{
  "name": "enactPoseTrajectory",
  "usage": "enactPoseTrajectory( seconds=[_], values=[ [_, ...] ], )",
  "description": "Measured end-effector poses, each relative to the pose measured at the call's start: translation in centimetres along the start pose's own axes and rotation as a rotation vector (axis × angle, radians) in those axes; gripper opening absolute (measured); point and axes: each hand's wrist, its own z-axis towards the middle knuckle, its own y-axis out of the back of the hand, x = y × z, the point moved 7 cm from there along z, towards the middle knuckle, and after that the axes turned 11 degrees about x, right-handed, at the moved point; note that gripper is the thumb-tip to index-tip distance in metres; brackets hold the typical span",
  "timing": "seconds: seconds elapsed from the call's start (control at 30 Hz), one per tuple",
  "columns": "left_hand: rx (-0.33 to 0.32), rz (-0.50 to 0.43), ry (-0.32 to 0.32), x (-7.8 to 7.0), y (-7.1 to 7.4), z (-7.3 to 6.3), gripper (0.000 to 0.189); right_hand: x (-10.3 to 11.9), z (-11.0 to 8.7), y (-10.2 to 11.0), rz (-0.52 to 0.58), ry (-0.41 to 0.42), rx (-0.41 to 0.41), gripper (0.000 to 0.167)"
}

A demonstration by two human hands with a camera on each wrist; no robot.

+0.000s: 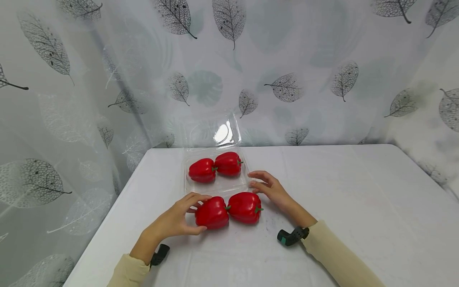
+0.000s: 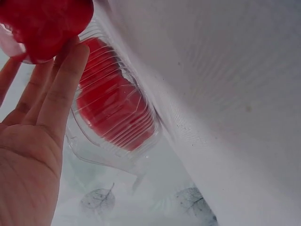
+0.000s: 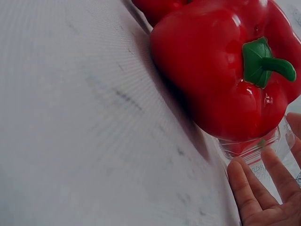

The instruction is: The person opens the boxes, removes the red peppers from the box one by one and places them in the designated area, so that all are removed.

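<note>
In the head view my left hand (image 1: 176, 218) spans a red bell pepper (image 1: 211, 213) on the table, with fingertips at its far side and the thumb at its near side. The left wrist view shows those fingers reaching up to the pepper (image 2: 44, 28). Against its stem end stands another red bell pepper (image 1: 245, 207), seen large in the right wrist view with its green stem (image 3: 268, 65). My right hand (image 1: 274, 191) has its fingers extended at the right side of a clear plastic clamshell box (image 1: 229, 184). Two more red peppers (image 1: 202, 170) lie inside it.
The box's clear lid (image 1: 211, 131) stands raised at the back, near the leaf-patterned curtain (image 1: 287, 48). A white cloth covers the table (image 1: 340, 191). Black wrist devices (image 1: 292, 236) sit on both wrists.
</note>
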Motion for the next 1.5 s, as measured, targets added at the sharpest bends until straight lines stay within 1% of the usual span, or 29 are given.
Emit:
enactPoseTrajectory(
  seconds=[0.37, 0.6, 0.9, 1.0, 1.23, 1.5],
  values=[
    [0.029, -0.012, 0.037, 0.06, 0.22, -0.34, 0.07, -0.17, 0.1, 0.05, -0.004, 0.0, 0.003, 0.046],
    [0.033, -0.009, 0.035, 0.37, 0.33, -0.48, 0.07, 0.05, 0.12, -0.03, 0.016, 0.014, 0.004, 0.045],
    [0.025, -0.002, 0.018, 0.61, 0.43, -0.5, 0.071, 0.02, 0.12, 0.03, 0.014, 0.019, 0.009, 0.044],
    [0.029, -0.001, 0.022, 0.7, 0.33, -0.51, 0.071, -0.04, 0.09, 0.03, 0.016, 0.023, 0.011, 0.044],
    [0.028, -0.016, 0.016, 0.55, 0.43, -0.46, 0.07, -0.21, 0.11, 0.03, 0.012, 0.027, 0.018, 0.045],
    [0.025, -0.02, 0.03, 0.66, 0.39, -0.51, 0.065, -0.12, 0.06, 0.08, 0.011, 0.024, 0.016, 0.045]
  ],
)
